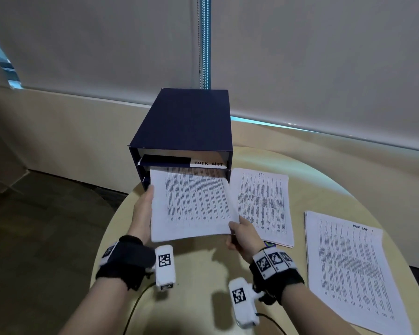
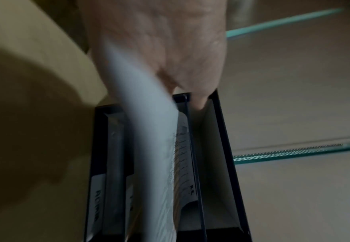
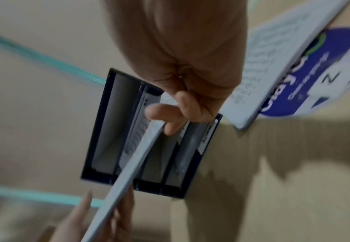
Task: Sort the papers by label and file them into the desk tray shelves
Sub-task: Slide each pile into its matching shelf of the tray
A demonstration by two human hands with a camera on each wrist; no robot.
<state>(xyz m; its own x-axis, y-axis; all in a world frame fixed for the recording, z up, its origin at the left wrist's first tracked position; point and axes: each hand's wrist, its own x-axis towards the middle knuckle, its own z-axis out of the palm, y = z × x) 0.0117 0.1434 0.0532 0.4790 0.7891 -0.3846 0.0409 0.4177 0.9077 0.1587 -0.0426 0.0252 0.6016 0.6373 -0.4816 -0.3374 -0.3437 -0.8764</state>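
Round pale counter (image 1: 203, 274) carrying a tray unit and two paper stacks

The dark blue desk tray (image 1: 186, 122) stands at the counter's far edge. A printed stack (image 1: 264, 204) lies flat just beside the tray's front on the right, over a blue sticker (image 3: 319, 70); another stack (image 1: 348, 267) lies nearer the right rim, apart.

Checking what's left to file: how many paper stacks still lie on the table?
2: one stack beside the tray, one at the table's right edge. A third is held.
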